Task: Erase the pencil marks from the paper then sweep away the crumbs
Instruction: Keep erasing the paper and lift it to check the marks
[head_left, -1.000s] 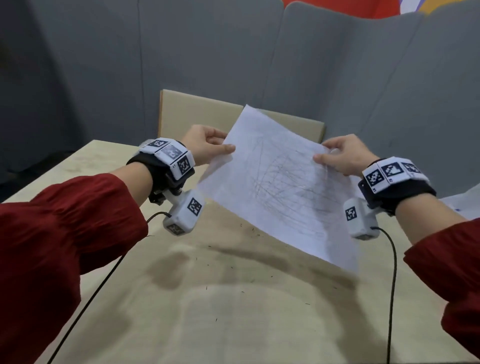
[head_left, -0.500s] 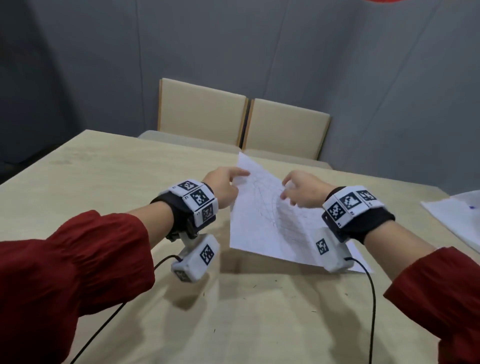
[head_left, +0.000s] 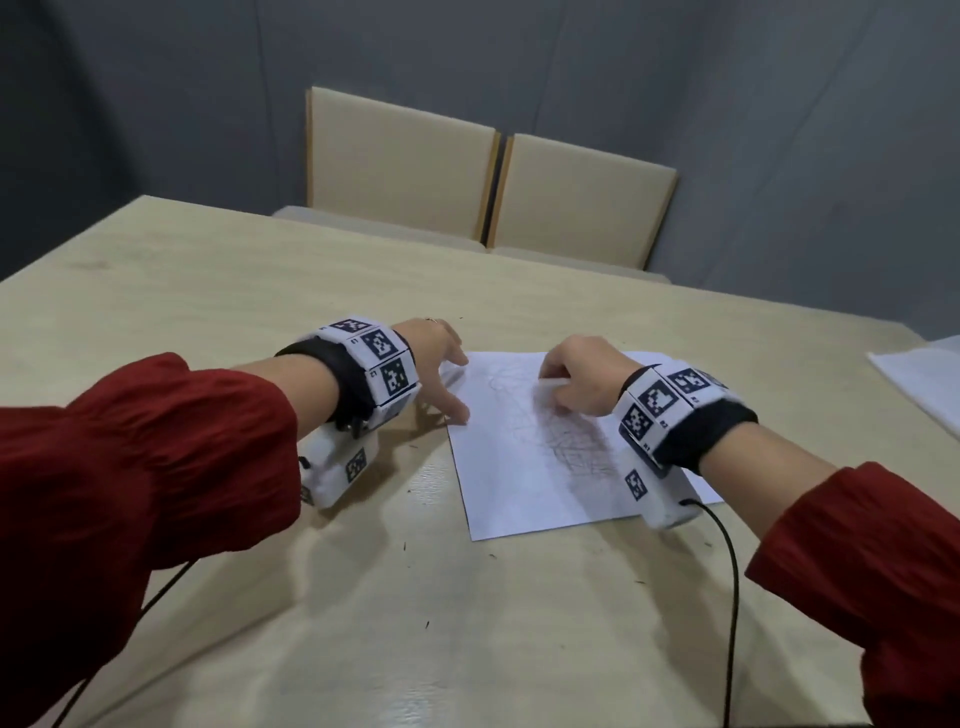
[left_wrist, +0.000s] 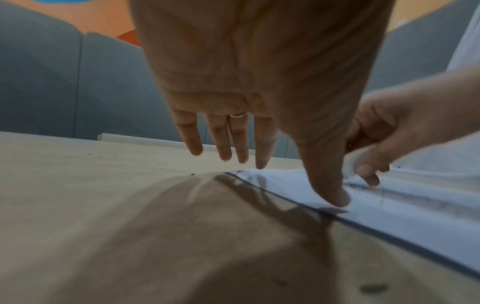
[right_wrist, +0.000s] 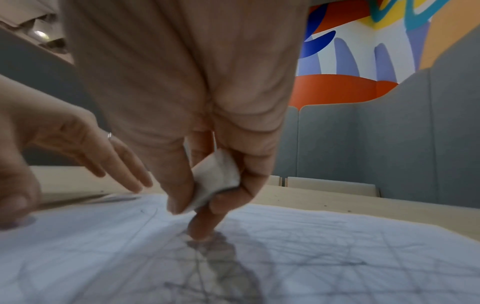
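A white sheet of paper (head_left: 524, 457) with grey pencil scribbles lies flat on the wooden table (head_left: 260, 291). My left hand (head_left: 441, 374) spreads its straight fingers at the sheet's left edge, the thumb (left_wrist: 335, 195) pressing down on the paper (left_wrist: 415, 209). My right hand (head_left: 571, 379) is over the paper's upper middle and pinches a white eraser (right_wrist: 215, 179) between thumb and fingers, with one fingertip (right_wrist: 200, 232) touching the scribbled paper (right_wrist: 337, 257). Small dark crumbs (head_left: 410, 545) are scattered on the table around the sheet.
Two beige chairs (head_left: 488, 192) stand at the table's far edge, against grey partition panels. Another stack of white paper (head_left: 930, 374) lies at the right edge of the table. Cables (head_left: 732, 597) trail from both wrist cameras across the near tabletop.
Both hands held the sheet up in the air; it has come down flat on the table. My left hand has let go and spread open, and my right hand sits over the scribbles.
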